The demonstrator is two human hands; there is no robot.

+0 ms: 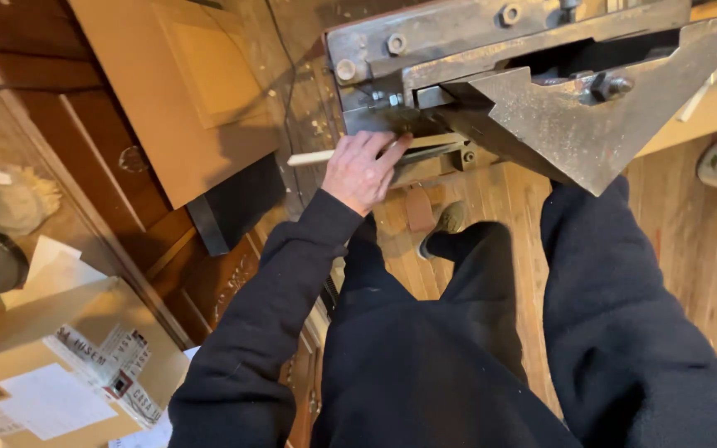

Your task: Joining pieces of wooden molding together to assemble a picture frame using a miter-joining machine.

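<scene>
Dark sleeves and trousers fill the bottom of the view, nearest the camera. Far left of the metal machine (533, 91), a cardboard box (60, 365) with paper labels sits low in the corner, and a tan board (168, 91) leans over dark wooden panels. Just left of the machine's lower edge, the left hand (363, 170) lies palm down on a thin pale wooden strip (313, 157). Its fingers (387, 149) are curled over the strip and press it against the machine's front, so the hand is grasping the strip. The strip's long axis runs nearly level, left to right; its free end juts out left of the hand, and the other end goes under the fingers toward the machine's slot (437, 149). Below the machine, a shoe (446, 222) rests on the plank floor (508, 249). Right of that, the right sleeve (624, 332) rises behind the machine's triangular steel plate (599, 124), which hides the right hand, so its grip cannot be told. The left hand is plainly the nearer one to the strip.
</scene>
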